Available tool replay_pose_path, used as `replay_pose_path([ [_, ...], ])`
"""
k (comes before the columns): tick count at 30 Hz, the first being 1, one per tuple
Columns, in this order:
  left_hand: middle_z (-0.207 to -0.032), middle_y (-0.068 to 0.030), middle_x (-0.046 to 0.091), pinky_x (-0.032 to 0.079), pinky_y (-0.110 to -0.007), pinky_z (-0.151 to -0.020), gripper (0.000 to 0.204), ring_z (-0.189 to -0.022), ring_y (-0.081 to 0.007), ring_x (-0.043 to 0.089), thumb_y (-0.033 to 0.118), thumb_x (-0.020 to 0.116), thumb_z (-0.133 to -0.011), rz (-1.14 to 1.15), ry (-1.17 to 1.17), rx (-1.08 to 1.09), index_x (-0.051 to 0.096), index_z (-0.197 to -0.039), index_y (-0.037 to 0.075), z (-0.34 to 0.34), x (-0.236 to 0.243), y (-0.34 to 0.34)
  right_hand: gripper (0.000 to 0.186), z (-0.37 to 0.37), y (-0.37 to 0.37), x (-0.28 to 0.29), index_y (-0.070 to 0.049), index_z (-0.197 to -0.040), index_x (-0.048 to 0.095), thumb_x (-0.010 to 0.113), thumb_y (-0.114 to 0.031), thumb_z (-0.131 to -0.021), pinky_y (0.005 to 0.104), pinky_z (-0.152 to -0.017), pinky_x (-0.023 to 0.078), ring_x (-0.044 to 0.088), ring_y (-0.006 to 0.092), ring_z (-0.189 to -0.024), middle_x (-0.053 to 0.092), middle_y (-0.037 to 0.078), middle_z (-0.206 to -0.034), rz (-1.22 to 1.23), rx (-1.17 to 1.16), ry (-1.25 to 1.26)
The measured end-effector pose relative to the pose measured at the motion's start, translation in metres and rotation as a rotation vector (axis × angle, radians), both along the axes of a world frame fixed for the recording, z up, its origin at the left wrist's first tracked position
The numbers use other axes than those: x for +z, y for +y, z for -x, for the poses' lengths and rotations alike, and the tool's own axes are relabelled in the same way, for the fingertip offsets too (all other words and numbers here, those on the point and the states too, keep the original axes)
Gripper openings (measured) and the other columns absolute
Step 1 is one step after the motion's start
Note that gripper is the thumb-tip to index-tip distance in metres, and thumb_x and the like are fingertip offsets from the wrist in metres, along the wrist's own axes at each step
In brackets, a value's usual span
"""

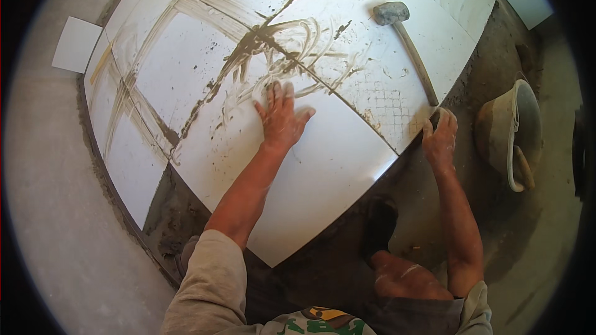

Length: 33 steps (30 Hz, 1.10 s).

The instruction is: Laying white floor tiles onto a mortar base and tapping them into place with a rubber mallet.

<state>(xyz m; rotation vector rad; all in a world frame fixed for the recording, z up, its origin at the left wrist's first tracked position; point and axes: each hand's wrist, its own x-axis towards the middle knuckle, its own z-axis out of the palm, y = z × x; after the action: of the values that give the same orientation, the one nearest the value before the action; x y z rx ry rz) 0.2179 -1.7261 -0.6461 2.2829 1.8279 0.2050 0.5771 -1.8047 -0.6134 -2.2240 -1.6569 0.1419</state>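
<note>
My left hand (282, 118) lies flat with its fingers spread on a large white floor tile (310, 174), near grey mortar smears. To the right, my right hand (440, 136) is at the edge of the neighbouring tile, its thumb and fingers closed around the handle end of a mallet (415, 56). The grip is partly hidden by the fingers. The mallet's wooden handle slants up and left over the tile to a dark, blocky head, greyed with mortar.
A mortar-coated bucket (496, 124) lies tipped at the right, a wooden tool handle (524, 167) at its mouth. A small white tile piece (76, 44) is at the far left. Dark mortar (177, 211) borders the tiles, and my shoe (380, 223) is beside the near edge.
</note>
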Motion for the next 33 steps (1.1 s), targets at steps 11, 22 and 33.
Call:
replay_pose_path([
  [11, -0.156, -0.0228, 0.018, 0.003, -0.072, -0.106, 0.082, -0.145, -0.0383, 0.015, 0.053, 0.056, -0.089, 0.206, 0.103, 0.159, 0.025, -0.149, 0.007, 0.097, 0.011, -0.113, 0.044, 0.050, -0.069, 0.010, 0.002, -0.123, 0.047, 0.065, -0.015, -0.088, 0.0464, -0.104, 0.036, 0.043, 0.0392, -0.122, 0.047, 0.023, -0.127, 0.013, 0.012, 0.068],
  [22, -0.154, -0.0211, 0.026, 0.005, -0.064, -0.112, 0.077, -0.144, -0.0337, 0.023, 0.050, 0.060, -0.087, 0.403, 0.131, 0.074, 0.035, -0.146, 0.007, 0.132, 0.099, -0.139, 0.038, 0.079, -0.096, 0.012, 0.001, -0.116, 0.051, 0.067, -0.013, -0.085, 0.0471, -0.100, 0.038, 0.047, 0.0405, -0.115, 0.051, 0.024, -0.120, -0.075, 0.026, 0.161],
  [33, -0.118, -0.0235, 0.062, 0.010, -0.057, -0.115, 0.044, -0.122, -0.0348, 0.052, 0.038, 0.062, -0.088, 0.567, -0.054, 0.121, 0.067, -0.107, -0.001, 0.106, 0.142, -0.124, 0.012, 0.102, -0.094, 0.016, -0.002, -0.092, 0.055, 0.061, -0.010, -0.085, 0.0478, -0.079, 0.043, 0.058, 0.0373, -0.085, 0.060, 0.017, -0.083, -0.077, 0.170, 0.152],
])
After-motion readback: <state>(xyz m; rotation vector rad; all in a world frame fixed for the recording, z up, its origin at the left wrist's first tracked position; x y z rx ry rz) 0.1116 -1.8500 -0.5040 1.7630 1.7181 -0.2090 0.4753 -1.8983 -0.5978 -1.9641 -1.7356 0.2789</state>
